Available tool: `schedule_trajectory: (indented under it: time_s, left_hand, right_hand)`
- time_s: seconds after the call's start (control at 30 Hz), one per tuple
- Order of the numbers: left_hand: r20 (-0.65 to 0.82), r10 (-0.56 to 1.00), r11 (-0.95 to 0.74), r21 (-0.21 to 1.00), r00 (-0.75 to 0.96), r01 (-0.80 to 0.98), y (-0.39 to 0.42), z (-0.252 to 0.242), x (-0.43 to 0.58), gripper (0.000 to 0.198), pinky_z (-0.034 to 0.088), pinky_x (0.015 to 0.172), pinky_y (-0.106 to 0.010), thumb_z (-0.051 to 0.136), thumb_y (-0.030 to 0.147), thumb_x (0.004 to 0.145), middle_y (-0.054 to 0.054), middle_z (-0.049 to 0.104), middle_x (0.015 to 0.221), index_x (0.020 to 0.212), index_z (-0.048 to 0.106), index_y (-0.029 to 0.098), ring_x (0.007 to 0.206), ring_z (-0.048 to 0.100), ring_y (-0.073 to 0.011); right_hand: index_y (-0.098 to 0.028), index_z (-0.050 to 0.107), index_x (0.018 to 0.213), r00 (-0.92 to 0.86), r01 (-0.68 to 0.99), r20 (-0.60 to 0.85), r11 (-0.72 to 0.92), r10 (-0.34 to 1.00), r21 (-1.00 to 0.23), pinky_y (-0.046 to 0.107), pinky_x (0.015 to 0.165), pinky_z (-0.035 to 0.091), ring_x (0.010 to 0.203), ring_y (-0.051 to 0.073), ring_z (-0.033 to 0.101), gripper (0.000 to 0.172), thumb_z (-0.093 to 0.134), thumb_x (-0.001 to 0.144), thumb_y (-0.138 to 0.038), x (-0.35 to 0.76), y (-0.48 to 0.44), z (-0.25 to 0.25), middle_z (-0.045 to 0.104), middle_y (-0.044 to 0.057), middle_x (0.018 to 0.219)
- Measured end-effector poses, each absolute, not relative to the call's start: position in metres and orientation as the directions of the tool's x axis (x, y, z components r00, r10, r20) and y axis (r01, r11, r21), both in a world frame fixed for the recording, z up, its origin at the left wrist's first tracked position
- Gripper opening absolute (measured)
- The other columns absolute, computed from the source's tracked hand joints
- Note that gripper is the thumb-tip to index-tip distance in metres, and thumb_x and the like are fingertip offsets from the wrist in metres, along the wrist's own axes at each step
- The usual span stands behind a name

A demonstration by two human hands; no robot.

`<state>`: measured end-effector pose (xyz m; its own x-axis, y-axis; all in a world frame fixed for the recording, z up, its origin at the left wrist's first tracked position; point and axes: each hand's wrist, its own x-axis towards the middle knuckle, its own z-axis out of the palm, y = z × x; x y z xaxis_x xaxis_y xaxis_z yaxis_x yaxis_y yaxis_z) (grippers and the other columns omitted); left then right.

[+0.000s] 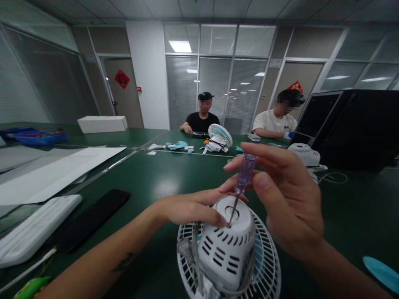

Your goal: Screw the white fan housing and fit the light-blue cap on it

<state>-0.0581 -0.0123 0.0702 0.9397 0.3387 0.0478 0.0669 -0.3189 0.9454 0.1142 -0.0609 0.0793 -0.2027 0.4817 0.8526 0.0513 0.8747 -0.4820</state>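
A small white fan (224, 253) lies face down on the green table, its motor housing upward and its round grille beneath. My left hand (199, 207) is wrapped over the housing, with the thumb pressed beside a screw hole. Between the fingers and thumb of my right hand (286, 195) is a screwdriver (245, 172) with a clear purple handle. Its shaft slants down to the screw hole in the back of the housing. A grey cord runs along the near side of the fan.
A black phone (93, 220) and a white power strip (40, 226) lie at left. Across the green table (156, 178), two people sit near another fan (219, 138). A large black monitor (358, 128) stands at right, and a blue blade (382, 272) lies at near right.
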Motion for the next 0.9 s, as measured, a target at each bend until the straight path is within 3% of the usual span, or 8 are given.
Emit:
schedule_trajectory:
  time_s: [0.13,0.23,0.33,0.43,0.63,0.8,0.9]
  left_hand:
    - [0.017,0.361,-0.259,0.962,0.932,0.083,-0.0122,0.0685,-0.0592,0.053,0.04,0.1,-0.041,0.057,0.029,0.076,-0.007,0.058,0.117,0.126,0.049,0.016,0.113,0.05,-0.0277]
    - [0.011,0.38,-0.254,0.963,0.925,0.093,-0.0109,0.0656,-0.0594,0.051,0.04,0.099,-0.042,0.058,0.029,0.076,-0.006,0.058,0.115,0.125,0.049,0.018,0.112,0.05,-0.027]
    - [0.014,0.374,-0.252,0.964,0.927,0.087,-0.0104,0.0652,-0.0593,0.05,0.039,0.101,-0.043,0.059,0.029,0.076,-0.007,0.058,0.116,0.123,0.05,0.017,0.114,0.049,-0.028]
    - [0.027,0.37,-0.254,0.964,0.929,0.074,-0.0107,0.0664,-0.0593,0.052,0.037,0.104,-0.043,0.06,0.028,0.076,-0.007,0.056,0.12,0.125,0.049,0.017,0.119,0.046,-0.0285]
    - [0.013,0.366,-0.241,0.967,0.931,0.082,-0.0104,0.0645,-0.06,0.051,0.041,0.098,-0.041,0.059,0.028,0.077,-0.006,0.058,0.115,0.127,0.048,0.018,0.114,0.049,-0.0276]
    - [0.012,0.38,-0.238,0.968,0.925,0.085,-0.0109,0.0649,-0.0598,0.057,0.041,0.099,-0.04,0.059,0.027,0.075,-0.006,0.056,0.12,0.13,0.046,0.018,0.116,0.048,-0.0272]
    - [-0.001,0.378,-0.225,0.97,0.926,0.093,-0.0111,0.0662,-0.0592,0.055,0.042,0.098,-0.041,0.059,0.027,0.075,-0.007,0.056,0.12,0.128,0.046,0.017,0.115,0.049,-0.0277]
  right_hand:
    - [-0.03,0.062,0.113,-0.126,0.07,0.857,0.866,0.5,-0.495,0.025,0.065,0.062,0.077,0.012,0.067,0.029,0.059,0.09,-0.013,0.1134,-0.0597,0.0822,0.065,-0.002,0.093]
    - [-0.031,0.063,0.11,-0.066,0.1,0.878,0.879,0.474,-0.467,0.025,0.059,0.061,0.079,0.014,0.067,0.031,0.069,0.084,-0.017,0.1137,-0.0575,0.0817,0.064,0.0,0.099]
    - [-0.031,0.064,0.116,-0.129,0.094,0.883,0.892,0.451,-0.442,0.026,0.058,0.061,0.076,0.014,0.067,0.027,0.063,0.09,-0.022,0.1159,-0.0573,0.0814,0.066,0.002,0.107]
    - [-0.032,0.063,0.122,-0.192,0.086,0.862,0.883,0.47,-0.462,0.028,0.061,0.062,0.074,0.014,0.067,0.029,0.049,0.098,-0.023,0.1178,-0.0584,0.0824,0.068,0.002,0.099]
    - [-0.032,0.066,0.113,-0.101,0.133,0.9,0.903,0.423,-0.409,0.026,0.059,0.06,0.073,0.013,0.065,0.029,0.069,0.086,-0.023,0.118,-0.058,0.0817,0.066,0.0,0.101]
    - [-0.034,0.06,0.127,-0.229,0.111,0.868,0.897,0.441,-0.427,0.032,0.069,0.061,0.082,0.016,0.067,0.032,0.047,0.099,-0.025,0.12,-0.0598,0.082,0.068,0.002,0.101]
    - [-0.033,0.061,0.125,-0.204,0.124,0.875,0.898,0.439,-0.422,0.031,0.067,0.061,0.078,0.016,0.067,0.032,0.053,0.096,-0.022,0.1193,-0.0605,0.0824,0.067,0.001,0.094]
